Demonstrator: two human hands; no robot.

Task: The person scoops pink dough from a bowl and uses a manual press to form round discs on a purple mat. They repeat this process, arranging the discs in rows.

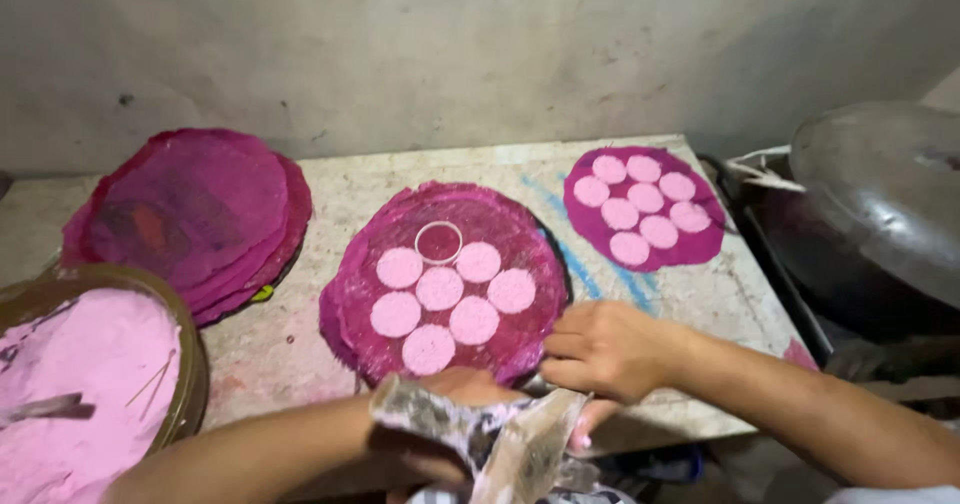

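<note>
On the stone slab, from the head view: centre magenta sheet stack with seven pale pink discs and a small clear ring. Right hand curled, fingertips touching the stack's near edge. Left hand gripping a smeared plastic wrapper. Pink powder bowl at left.

We seem to be in a small, rough handcraft workshop. A worn, pink-stained stone slab serves as our bench against a bare grey plaster wall. At nine o'clock sits a stack of magenta round sheets, at seven a brown bowl of pink powder, at three a dented grey metal pan.
</note>
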